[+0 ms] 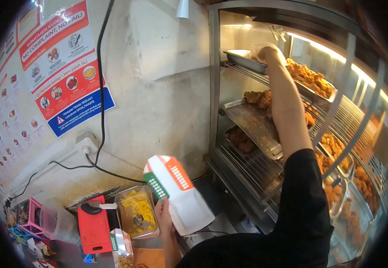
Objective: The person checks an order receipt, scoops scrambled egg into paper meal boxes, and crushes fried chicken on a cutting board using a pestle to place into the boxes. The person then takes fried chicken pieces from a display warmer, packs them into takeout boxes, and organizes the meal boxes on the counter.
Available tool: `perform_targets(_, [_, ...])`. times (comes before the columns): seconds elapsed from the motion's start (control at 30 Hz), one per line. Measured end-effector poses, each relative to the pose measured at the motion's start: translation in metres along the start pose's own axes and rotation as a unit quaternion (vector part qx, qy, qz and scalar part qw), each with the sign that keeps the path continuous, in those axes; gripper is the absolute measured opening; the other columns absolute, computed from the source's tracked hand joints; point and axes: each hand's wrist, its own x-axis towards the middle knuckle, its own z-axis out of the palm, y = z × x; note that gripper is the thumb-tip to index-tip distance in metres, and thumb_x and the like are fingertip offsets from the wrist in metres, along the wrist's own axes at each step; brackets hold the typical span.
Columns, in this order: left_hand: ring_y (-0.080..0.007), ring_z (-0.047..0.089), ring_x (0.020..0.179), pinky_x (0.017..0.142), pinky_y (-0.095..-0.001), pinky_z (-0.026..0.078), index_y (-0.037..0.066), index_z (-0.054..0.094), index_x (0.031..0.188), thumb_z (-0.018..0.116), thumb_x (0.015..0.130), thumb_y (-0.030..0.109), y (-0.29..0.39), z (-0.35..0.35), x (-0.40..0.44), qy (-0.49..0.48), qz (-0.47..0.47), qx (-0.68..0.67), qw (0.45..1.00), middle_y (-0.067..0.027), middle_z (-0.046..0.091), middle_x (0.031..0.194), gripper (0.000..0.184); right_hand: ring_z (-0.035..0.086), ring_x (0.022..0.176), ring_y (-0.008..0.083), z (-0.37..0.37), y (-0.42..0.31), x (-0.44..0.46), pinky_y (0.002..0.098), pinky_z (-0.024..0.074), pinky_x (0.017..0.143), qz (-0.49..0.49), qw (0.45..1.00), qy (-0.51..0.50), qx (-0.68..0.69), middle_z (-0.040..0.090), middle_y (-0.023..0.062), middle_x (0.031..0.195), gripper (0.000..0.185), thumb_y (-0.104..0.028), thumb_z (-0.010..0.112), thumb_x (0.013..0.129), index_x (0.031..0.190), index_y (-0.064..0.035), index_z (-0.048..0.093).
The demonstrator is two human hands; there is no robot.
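A lit food cabinet (pixel 215 80) filled the right side. On its upper shelf sat a metal tray (pixel 249 65). The printed carton (pixel 180 198) tilted outside, left of the cabinet, near a smaller pan (pixel 145 235) of yellow food. The left hand (pixel 164 219) gripped the carton; the right hand (pixel 269 52) was at the tray, its finger closure impossible to tell.

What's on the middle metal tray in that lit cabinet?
Crumbs dot the tray, with browned, fried-looking pieces at its far end. The person's right forearm crosses in front, so whatever lies behind it can't be seen.
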Motion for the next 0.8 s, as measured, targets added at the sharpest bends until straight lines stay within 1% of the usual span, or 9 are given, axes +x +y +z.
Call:
perform_targets(0.03, [-0.0053, 0.049, 0.068, 0.059, -0.0197, 0.04, -0.002, 0.054, 0.093, 0.045, 0.091, 0.021, -0.004, 0.017, 0.012, -0.005, 0.031, 0.022, 0.999, -0.0007, 0.057, 0.08, 0.025, 0.059, 0.078, 0.0243, 0.0, 0.001, 0.001, 0.0372, 0.0474, 0.068, -0.007, 0.998, -0.066, -0.016, 0.063, 0.01, 0.086, 0.025, -0.025, 0.061, 0.068, 0.087, -0.0106, 0.064])
perform_targets(0.07, [-0.0032, 0.042, 0.062, 0.053, -0.0198, 0.035, 0.0, 0.055, 0.089, 0.046, 0.091, 0.02, -0.014, 0.021, 0.026, -0.026, 0.023, 0.035, 0.999, 0.0028, 0.051, 0.073, 0.022, 0.059, 0.077, 0.0245, 0.003, -0.003, 0.0, 0.0382, 0.0473, 0.067, -0.019, 0.99, -0.138, -0.034, 0.063, 0.0094, 0.084, 0.025, -0.026, 0.063, 0.065, 0.085, -0.0106, 0.065])
perform_targets(0.13, [-0.0016, 0.032, 0.054, 0.046, -0.0209, 0.026, 0.002, 0.054, 0.076, 0.05, 0.089, 0.021, -0.02, 0.043, 0.043, -0.048, 0.069, 0.104, 0.991, 0.0076, 0.04, 0.06, 0.023, 0.06, 0.072, 0.0246, -0.013, -0.017, -0.025, 0.0382, 0.0472, 0.064, 0.043, 0.991, -0.107, 0.06, 0.063, 0.0104, 0.08, 0.028, -0.029, 0.065, 0.066, 0.085, -0.0089, 0.064])
perform_targets(0.17, [-0.0018, 0.029, 0.053, 0.045, -0.021, 0.024, 0.002, 0.054, 0.073, 0.052, 0.088, 0.022, -0.026, 0.049, 0.054, -0.054, 0.103, 0.157, 0.981, 0.0081, 0.037, 0.058, 0.025, 0.06, 0.072, 0.0244, -0.013, -0.015, -0.015, 0.038, 0.0472, 0.064, 0.055, 0.992, -0.096, 0.063, 0.063, 0.0103, 0.08, 0.028, -0.029, 0.065, 0.066, 0.085, -0.0089, 0.064])
perform_targets(0.2, [-0.0018, 0.028, 0.053, 0.044, -0.0214, 0.022, -0.001, 0.056, 0.077, 0.054, 0.087, 0.02, -0.022, 0.061, 0.058, -0.064, 0.138, 0.181, 0.972, 0.008, 0.036, 0.058, 0.023, 0.059, 0.071, 0.0242, -0.011, -0.015, -0.006, 0.0378, 0.0471, 0.064, 0.054, 0.993, -0.098, 0.042, 0.063, 0.0101, 0.08, 0.028, -0.029, 0.065, 0.066, 0.085, -0.0089, 0.064])
perform_targets(0.37, [-0.0026, 0.032, 0.049, 0.042, -0.0235, 0.026, -0.003, 0.059, 0.087, 0.057, 0.083, 0.014, -0.007, 0.095, 0.081, -0.115, 0.24, 0.225, 0.937, -0.0005, 0.044, 0.053, 0.017, 0.059, 0.071, 0.0231, -0.003, 0.001, 0.025, 0.0369, 0.0468, 0.064, 0.075, 0.991, -0.109, -0.033, 0.062, 0.0094, 0.079, 0.029, -0.03, 0.066, 0.066, 0.086, -0.0089, 0.063])
perform_targets(0.5, [-0.0087, 0.033, 0.039, 0.037, -0.0271, 0.026, -0.004, 0.058, 0.081, 0.059, 0.081, 0.013, -0.003, 0.1, 0.109, -0.147, 0.278, 0.269, 0.91, -0.0103, 0.042, 0.051, 0.017, 0.058, 0.071, 0.0222, -0.002, 0.01, 0.037, 0.0361, 0.0465, 0.063, 0.088, 0.986, -0.116, -0.074, 0.062, 0.0088, 0.079, 0.03, -0.03, 0.066, 0.065, 0.086, -0.0089, 0.062])
perform_targets(0.7, [-0.0076, 0.033, 0.04, 0.037, -0.0271, 0.025, -0.003, 0.057, 0.077, 0.06, 0.081, 0.015, 0.005, 0.108, 0.149, -0.191, 0.288, 0.246, 0.906, -0.0101, 0.041, 0.05, 0.019, 0.057, 0.07, 0.0209, 0.0, 0.017, 0.041, 0.035, 0.0461, 0.063, 0.106, 0.977, -0.138, -0.126, 0.061, 0.008, 0.079, 0.031, -0.031, 0.067, 0.065, 0.087, -0.0088, 0.061])
perform_targets(0.8, [-0.0055, 0.033, 0.042, 0.038, -0.0278, 0.025, -0.003, 0.057, 0.076, 0.058, 0.083, 0.019, 0.006, 0.106, 0.164, -0.233, 0.161, 0.256, 0.924, -0.0067, 0.044, 0.05, 0.023, 0.057, 0.07, 0.0202, -0.001, 0.02, 0.035, 0.0345, 0.0459, 0.063, 0.095, 0.967, -0.182, -0.151, 0.061, 0.0075, 0.078, 0.032, -0.031, 0.067, 0.065, 0.087, -0.0088, 0.06])
